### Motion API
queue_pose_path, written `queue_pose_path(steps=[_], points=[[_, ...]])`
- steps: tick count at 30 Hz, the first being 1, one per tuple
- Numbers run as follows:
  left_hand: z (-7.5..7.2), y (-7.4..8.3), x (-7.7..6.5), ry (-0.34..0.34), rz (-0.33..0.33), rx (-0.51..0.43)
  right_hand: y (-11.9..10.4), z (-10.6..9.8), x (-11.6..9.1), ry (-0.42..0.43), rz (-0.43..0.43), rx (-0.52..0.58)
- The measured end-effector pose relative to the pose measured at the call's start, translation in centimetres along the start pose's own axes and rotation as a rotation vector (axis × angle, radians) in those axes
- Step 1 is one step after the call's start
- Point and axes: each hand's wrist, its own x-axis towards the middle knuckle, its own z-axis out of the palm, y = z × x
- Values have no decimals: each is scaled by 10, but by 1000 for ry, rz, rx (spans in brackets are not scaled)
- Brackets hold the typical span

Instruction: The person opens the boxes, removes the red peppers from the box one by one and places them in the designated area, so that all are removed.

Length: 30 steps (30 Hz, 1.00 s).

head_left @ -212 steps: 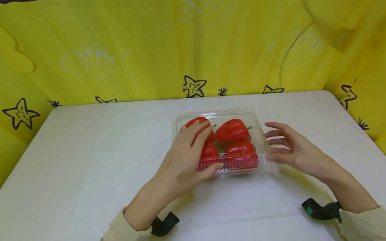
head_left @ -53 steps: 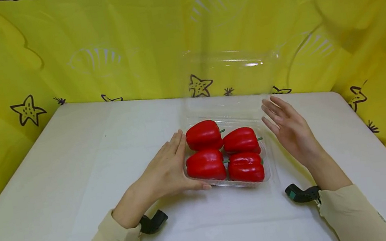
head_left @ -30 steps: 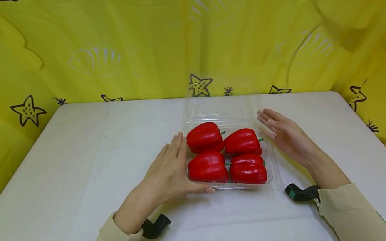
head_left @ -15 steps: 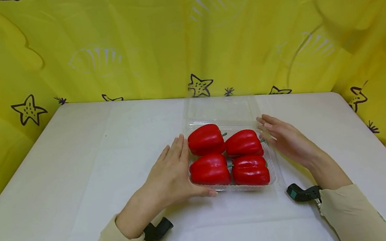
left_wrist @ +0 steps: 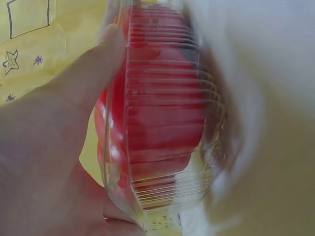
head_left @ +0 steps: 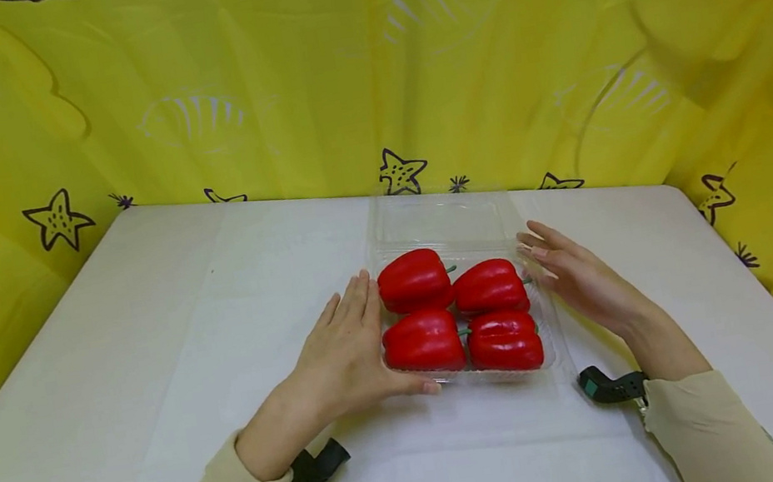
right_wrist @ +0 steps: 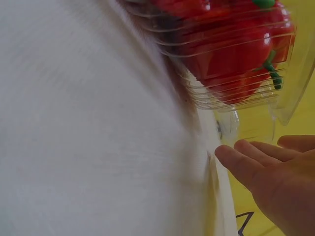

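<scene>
Several red bell peppers with green stems, one a bell pepper (head_left: 414, 280) at the back left, lie in a clear plastic clamshell container (head_left: 550, 341). Its transparent lid (head_left: 440, 222) is folded back, away from the person. Along the container's left side rests the left hand (head_left: 344, 357), fingers straight and thumb along the front rim. The left wrist view shows that thumb (left_wrist: 106, 51) touching the rim. Just off the right rim is the right hand (head_left: 585, 273), fingers extended and holding nothing. In the right wrist view, a gap shows between the right fingertips (right_wrist: 229, 155) and the ribbed wall.
The container stands on a white-covered table (head_left: 146, 355), towards the back. A yellow patterned curtain (head_left: 300, 78) hangs behind and at both sides. A dark wrist device (head_left: 319, 464) sits at the left cuff, another wrist device (head_left: 610, 387) at the right.
Seven seconds ago the lid covered the peppers. It was raised upright, then sank backward and now lies low behind them. The right hand came down alongside it; the left hand stays at the left side.
</scene>
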Motion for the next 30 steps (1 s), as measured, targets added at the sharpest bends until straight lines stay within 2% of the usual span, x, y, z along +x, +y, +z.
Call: queue_pose_path(steps=[6,14,22,26,30], points=[[3,1,2,16,8,5,-8,1,-7,55,-6,-200],[2,1,1,39,10,-26,-23,5,-16,129,48,-478],[-1,4,2,65,36,-61,-38,17,-23,114,-23,-581],[-1,8,6,75,96,-3,-43,24,-27,94,-62,-610],[2,14,10,69,183,71,-47,32,-32,79,-88,-640]])
